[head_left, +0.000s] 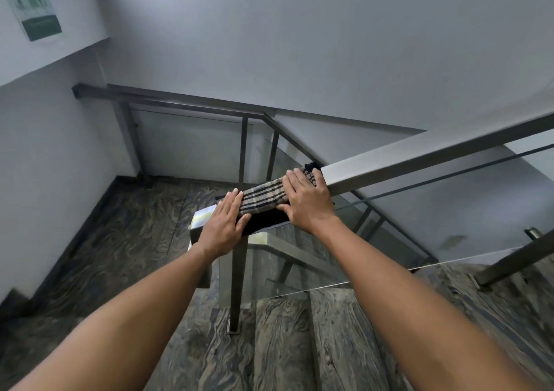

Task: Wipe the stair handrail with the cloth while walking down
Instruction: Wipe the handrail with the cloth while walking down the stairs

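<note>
A square steel handrail [419, 156] runs from the upper right down to its corner end in the middle of the view. A plaid cloth [263, 197] with a black underside is draped over the rail near that end. My left hand [224, 225] lies flat on the cloth's lower end, fingers together, thumb on the black part. My right hand [305, 201] presses on the cloth's upper end, thumb hooked under the rail's near side.
Glass panels [299, 270] and steel posts [238, 285] stand under the rail. Dark veined stone steps [284, 345] lie below me, with a landing [120, 225] to the left. A second railing [192, 102] lines the far wall. A poster [33, 3] hangs top left.
</note>
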